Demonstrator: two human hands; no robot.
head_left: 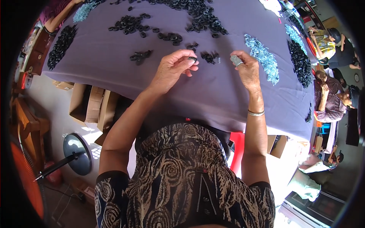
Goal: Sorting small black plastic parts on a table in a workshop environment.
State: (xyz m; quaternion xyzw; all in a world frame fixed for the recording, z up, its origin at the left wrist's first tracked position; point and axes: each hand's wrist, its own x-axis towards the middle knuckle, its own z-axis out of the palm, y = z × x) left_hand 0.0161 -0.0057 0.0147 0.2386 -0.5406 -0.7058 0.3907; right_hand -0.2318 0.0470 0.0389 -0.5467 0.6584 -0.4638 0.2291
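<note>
My left hand (171,70) pinches a small black ring (193,59) between thumb and fingertips, just above the purple-grey cloth. Across from it, my right hand (249,72) is closed, its fingers curled in. A grey, rough-looking patch (236,60) shows at its thumb end; whether it is a thumb covering or a held piece I cannot make out. Between the hands lies a little cluster of black parts (208,57), with a few thin silvery pieces (219,60) beside it. Just right of my right hand spreads a heap of small shiny silvery pieces (264,57).
Black rings lie in loose groups (131,24) and a larger pile (205,19) toward the far side; a small bunch (140,57) sits left. More heaps line both table sides. Cardboard boxes (95,104) and a round stand base (77,154) are lower left. Other people sit right.
</note>
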